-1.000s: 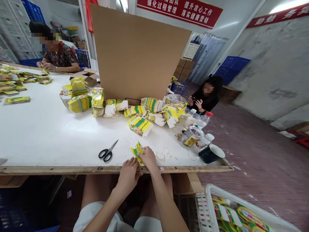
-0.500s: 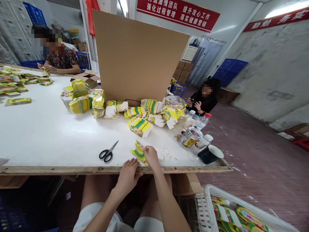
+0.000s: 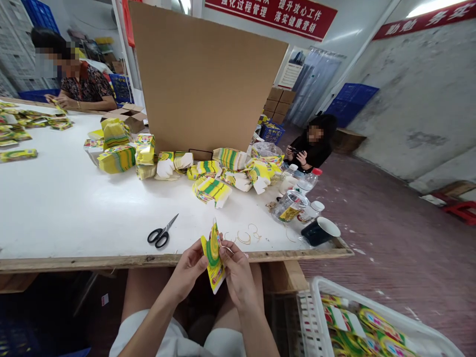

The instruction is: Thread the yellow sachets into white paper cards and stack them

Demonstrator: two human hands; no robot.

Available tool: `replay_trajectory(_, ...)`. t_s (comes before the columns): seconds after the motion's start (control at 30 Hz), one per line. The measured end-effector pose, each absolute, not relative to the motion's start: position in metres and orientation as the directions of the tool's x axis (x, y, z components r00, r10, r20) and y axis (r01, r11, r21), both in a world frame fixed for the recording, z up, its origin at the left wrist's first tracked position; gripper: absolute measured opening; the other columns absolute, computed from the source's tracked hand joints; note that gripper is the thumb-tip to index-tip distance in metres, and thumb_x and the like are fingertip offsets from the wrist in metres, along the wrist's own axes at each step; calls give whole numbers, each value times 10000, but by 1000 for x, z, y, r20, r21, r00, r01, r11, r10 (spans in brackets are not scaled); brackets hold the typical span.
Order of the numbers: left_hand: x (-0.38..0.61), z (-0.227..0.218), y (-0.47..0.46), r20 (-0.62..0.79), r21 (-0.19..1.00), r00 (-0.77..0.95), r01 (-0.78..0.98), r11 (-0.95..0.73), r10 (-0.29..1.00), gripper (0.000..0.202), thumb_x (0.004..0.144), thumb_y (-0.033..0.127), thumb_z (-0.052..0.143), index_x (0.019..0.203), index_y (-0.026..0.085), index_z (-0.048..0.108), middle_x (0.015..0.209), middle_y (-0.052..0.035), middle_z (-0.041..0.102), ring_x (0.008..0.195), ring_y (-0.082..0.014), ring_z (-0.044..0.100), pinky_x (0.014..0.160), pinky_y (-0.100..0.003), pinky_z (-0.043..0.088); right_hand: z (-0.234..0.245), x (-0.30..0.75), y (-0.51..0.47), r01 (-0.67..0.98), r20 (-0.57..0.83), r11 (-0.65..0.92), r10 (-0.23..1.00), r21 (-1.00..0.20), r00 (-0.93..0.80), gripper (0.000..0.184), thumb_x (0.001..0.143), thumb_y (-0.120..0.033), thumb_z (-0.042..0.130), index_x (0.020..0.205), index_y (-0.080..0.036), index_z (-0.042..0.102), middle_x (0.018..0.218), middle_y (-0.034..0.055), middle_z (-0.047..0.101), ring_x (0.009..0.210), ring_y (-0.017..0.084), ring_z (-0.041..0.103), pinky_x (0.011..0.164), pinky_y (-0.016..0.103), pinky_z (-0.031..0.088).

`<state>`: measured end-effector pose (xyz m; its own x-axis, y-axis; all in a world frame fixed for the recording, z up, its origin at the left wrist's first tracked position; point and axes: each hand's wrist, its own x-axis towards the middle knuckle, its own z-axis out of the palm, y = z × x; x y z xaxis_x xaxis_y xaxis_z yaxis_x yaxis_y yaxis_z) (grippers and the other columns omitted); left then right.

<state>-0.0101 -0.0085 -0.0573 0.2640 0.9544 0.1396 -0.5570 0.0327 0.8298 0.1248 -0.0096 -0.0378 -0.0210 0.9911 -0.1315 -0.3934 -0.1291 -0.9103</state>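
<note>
A small yellow and green printed carton (image 3: 213, 258) is held up just over the table's front edge, tilted, with a pale tip at its top. My left hand (image 3: 191, 265) pinches its left side between thumb and fingers. On its right side, my right hand (image 3: 236, 267) is closed, thumb pressed against the carton. Black-handled scissors (image 3: 162, 232) lie spread on the table to the left of my hands. Several thin rubber bands (image 3: 245, 235) are scattered just behind my right hand. Beyond them sits a bundle of flat yellow and green cartons (image 3: 211, 191).
More carton bundles (image 3: 117, 158) line the foot of a tall cardboard panel (image 3: 208, 74). Bottles, a clear jar (image 3: 290, 206) and a dark mug (image 3: 320, 232) crowd the right corner. A white basket (image 3: 316, 317) of filled cartons stands lower right. Two people sit beyond the table.
The carton has been lifted off the tabletop towards me and turned more upright. My left hand has moved from resting on the table edge to gripping the carton. The view has shifted slightly.
</note>
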Motion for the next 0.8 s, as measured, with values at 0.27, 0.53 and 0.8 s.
replay_trajectory(0.27,-4,-50,-9,-20,795,170,-594,119,985,368,796,366,743,1116,191,700,1086,-114,756,1030,-268,680,892,-347,527,-40,129,-20,-255,-103,-94,994,-962,22,319,739,-410,789,960,-197,706,900,51,722,808,208,639,755,329,520)
replay_trajectory(0.53,1,-51,-12,-57,906,52,-418,74,997,510,808,376,716,1238,217,493,935,-54,759,854,-221,714,764,-313,552,-53,129,-25,-66,-23,-13,987,-998,159,256,769,-418,742,828,-195,630,791,33,669,726,197,599,684,310,507)
replay_trajectory(0.8,-12,-31,-20,12,951,325,-296,90,945,465,862,351,655,1260,222,452,948,-54,732,858,-206,687,749,-282,513,-23,159,-20,-96,42,31,993,-995,-111,392,844,-392,681,1201,-270,574,957,29,644,834,199,600,758,297,481)
